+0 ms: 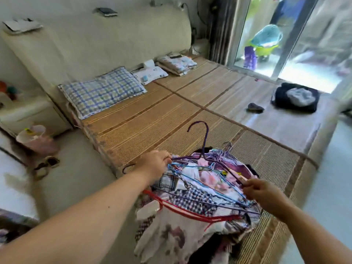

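I hold a purple hanger (204,145) by both ends over a pile of clothes (190,193) at the near corner of the bed. My left hand (155,164) has its fingers curled round the hanger's left end, and my right hand (261,193) pinches the right end between thumb and fingertips. The hook stands up above the pile and curls toward the left. Under it, on the clothes, lies a tangle of blue hangers (190,169), and a red hanger (171,203) lies across the near side, just above a white cloth with dark blotches (171,235). The pile shows pink, purple and checked cloth; I can read no label or writing on any of it. The pile rests on a woven mat (152,121) that covers the bed. At the far end a blue checked pillow (102,90) lies against the padded headboard (95,40), with a small white pillow (150,74) just beside it whose print is too blurred to read, and a folded stack (177,63) beyond that. Well apart, on the right side of the bed, sits a heap of dark clothes (295,98) with a small dark item (255,108) near it. A glass door (266,35) stands behind. On the floor to my left are a pink bin (36,138) and slippers (47,164).
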Available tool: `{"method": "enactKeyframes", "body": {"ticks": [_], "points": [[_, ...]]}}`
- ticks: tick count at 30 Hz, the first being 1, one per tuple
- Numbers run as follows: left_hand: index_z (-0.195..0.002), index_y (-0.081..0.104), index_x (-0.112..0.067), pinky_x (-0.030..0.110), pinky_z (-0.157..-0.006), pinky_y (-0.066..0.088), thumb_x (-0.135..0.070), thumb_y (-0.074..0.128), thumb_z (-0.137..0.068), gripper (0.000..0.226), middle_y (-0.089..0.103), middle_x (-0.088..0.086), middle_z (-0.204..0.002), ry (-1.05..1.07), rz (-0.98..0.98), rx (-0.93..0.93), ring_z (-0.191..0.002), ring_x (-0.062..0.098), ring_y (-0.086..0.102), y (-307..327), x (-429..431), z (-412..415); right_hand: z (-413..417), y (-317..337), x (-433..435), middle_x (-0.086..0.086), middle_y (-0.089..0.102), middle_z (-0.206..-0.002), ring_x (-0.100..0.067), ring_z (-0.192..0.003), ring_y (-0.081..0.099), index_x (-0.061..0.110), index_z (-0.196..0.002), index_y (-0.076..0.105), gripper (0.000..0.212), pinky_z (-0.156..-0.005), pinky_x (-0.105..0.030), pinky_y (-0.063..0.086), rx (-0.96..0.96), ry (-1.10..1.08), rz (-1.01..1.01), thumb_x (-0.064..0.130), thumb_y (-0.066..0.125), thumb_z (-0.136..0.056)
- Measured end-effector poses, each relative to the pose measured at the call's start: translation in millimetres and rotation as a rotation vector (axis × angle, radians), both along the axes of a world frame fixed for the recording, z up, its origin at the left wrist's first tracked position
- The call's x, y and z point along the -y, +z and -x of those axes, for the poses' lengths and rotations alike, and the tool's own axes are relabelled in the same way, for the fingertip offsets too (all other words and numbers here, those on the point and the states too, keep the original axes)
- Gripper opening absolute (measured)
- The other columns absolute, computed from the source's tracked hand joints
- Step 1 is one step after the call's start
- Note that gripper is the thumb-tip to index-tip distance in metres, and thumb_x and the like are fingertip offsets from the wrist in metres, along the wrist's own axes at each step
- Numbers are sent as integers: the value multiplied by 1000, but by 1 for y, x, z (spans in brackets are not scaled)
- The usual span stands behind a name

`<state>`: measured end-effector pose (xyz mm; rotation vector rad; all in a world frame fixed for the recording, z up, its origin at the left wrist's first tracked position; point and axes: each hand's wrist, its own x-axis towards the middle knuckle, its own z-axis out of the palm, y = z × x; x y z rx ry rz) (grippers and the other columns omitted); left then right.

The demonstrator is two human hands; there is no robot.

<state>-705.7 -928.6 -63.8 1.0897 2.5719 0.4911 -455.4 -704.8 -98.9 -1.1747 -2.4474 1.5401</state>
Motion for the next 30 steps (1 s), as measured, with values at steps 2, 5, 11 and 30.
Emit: {"method": "enactKeyframes", "body": {"ticks": [2,5,11,30], "points": [[-81,52,-26,33,-60,32,-31,42,-99,21,58,7,-90,-4,35,19,-81,28,53,-18,-38,1,-1,-17,-24,-9,61,-74,-19,-62,50,9,-91,68,7,-60,-27,38,48,-25,-68,5,63,-87],[-90,60,-26,31,-65,33,-29,43,-98,18,62,7,-101,11,103,52,-90,30,54,-48,-81,4,7,-46,-48,-3,60,-73,-13,-50,47,21,-98,68,13,-47,-23,34,141,-38,-185,16,58,-91],[-108,57,-26,37,-81,47,-35,42,-96,21,62,6,-115,24,267,110,-97,29,56,-104,-130,9,33,-112,-71,-6,70,-96,-17,-69,54,23,-112,68,25,-59,-24,34,268,-39,-254,18,52,-94],[-151,12,-33,43,-116,20,-41,53,-90,74,3,-4,-160,321,200,98,-145,23,15,-52,29,33,216,-52,47,-5,19,-156,-22,-140,26,32,-146,29,61,-112,-33,26,73,701,-424,27,54,-91]]}}
